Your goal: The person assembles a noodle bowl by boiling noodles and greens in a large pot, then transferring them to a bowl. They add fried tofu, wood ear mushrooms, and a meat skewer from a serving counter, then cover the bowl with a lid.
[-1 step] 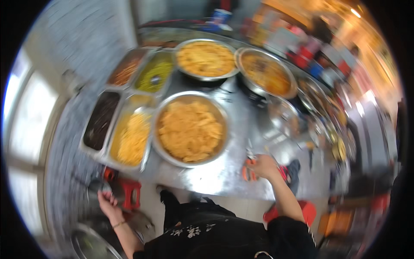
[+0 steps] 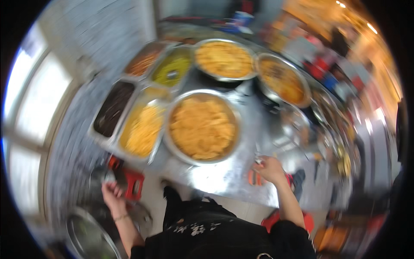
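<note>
My right hand is closed at the steel table's front right. Its fingertips are at the middle of a pair of scissors, whose orange handle loops show beside the fingers and whose blades point away from me. Off the table at the lower left, my left hand has curled fingers by a round grey metal vessel. Blur hides what they grip. Between the hands, a large steel bowl stands on the table, full of flat orange-yellow pieces.
Rectangular steel pans at the left hold yellow shreds, dark strips, green bits and reddish-brown pieces. Two round pots of food stand behind. A red stool is below the left edge. Cluttered utensils lie right.
The whole view has shifted, so the table and pans sit further right in the picture. My right fingers now lie nearer the scissors' middle, showing more of the orange loops.
</note>
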The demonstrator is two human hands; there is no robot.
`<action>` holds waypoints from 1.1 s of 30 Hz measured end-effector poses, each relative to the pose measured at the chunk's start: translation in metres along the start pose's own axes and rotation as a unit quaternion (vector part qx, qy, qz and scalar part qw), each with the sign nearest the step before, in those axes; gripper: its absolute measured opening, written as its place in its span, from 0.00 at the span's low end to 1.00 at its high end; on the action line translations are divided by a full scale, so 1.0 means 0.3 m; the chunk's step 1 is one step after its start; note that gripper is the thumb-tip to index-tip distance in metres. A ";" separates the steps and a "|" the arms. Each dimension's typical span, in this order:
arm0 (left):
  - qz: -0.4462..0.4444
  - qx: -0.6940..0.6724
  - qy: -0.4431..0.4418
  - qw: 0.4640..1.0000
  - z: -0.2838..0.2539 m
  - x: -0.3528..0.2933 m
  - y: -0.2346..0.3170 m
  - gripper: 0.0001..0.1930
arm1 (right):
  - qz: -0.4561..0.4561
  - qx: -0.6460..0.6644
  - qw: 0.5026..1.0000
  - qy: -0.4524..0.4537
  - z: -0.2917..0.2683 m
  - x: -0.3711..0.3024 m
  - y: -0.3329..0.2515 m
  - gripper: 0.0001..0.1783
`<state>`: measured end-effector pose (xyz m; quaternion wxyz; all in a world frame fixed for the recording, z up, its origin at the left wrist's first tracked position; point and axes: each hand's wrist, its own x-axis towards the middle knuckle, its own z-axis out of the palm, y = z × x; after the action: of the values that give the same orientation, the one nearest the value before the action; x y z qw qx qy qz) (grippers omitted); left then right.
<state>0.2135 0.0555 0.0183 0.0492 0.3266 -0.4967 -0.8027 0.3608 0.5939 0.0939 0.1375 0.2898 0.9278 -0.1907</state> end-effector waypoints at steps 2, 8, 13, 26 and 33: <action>-0.016 -0.051 -0.049 0.997 0.048 -0.104 0.016 0.16 | -0.123 0.117 0.985 0.040 -0.016 -0.019 -0.164 0.20; -0.068 -0.231 -0.188 0.952 0.192 -0.331 0.071 0.18 | -0.537 0.206 0.814 -0.073 0.213 -0.122 -0.679 0.34; -0.097 -0.302 -0.169 0.933 0.102 -0.399 0.023 0.16 | -0.648 0.234 0.696 -0.204 0.334 -0.347 -0.960 0.42; 0.103 -0.369 -0.089 0.920 -0.632 -0.377 0.338 0.11 | -0.548 0.346 0.729 -0.219 0.765 -0.855 -1.411 0.13; 0.087 -0.313 -0.083 0.942 -1.058 -0.308 0.442 0.11 | -0.309 0.583 0.645 -0.385 0.967 -1.100 -1.755 0.07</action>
<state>0.4351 -0.2166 0.0792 0.1773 0.1824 -0.2493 -0.9344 0.3539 -0.0918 0.1009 0.2177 -0.0931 0.5243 -0.8179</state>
